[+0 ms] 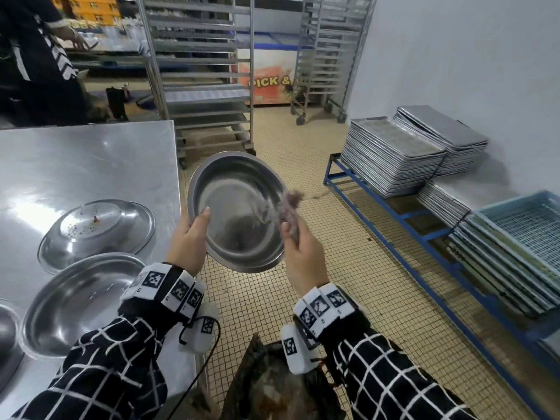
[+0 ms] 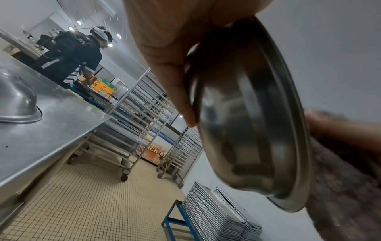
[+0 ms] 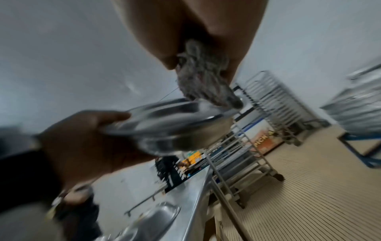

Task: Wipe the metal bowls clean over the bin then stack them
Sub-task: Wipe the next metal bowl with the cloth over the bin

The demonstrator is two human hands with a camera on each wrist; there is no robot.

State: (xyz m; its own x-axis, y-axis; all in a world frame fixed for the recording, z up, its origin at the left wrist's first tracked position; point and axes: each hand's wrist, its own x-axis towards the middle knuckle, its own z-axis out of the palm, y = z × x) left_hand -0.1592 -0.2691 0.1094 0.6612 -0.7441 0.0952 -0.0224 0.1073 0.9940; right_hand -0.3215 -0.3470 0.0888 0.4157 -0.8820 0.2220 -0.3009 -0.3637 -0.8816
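My left hand [image 1: 189,237] grips a metal bowl [image 1: 236,207] by its near left rim, thumb inside, tilted toward me over the floor. My right hand [image 1: 298,242] holds a grey rag [image 1: 290,204] against the bowl's right inner wall; the rag is blurred. The left wrist view shows the bowl's [image 2: 247,122] underside with my fingers [image 2: 175,81] on it and the rag [image 2: 346,179] at its right. The right wrist view has the rag [image 3: 204,76] touching the bowl's [image 3: 169,120] rim. The bin [image 1: 272,386], lined with a dark bag, sits below my wrists.
A steel table [image 1: 91,165] at left carries an overturned soiled bowl [image 1: 97,231] and an upright bowl [image 1: 81,304], another at the far left edge. Tray stacks [image 1: 394,156] on a blue rack [image 1: 394,216] line the right wall. Wheeled racks [image 1: 206,86] stand behind. Another person [image 1: 36,56] works at back left.
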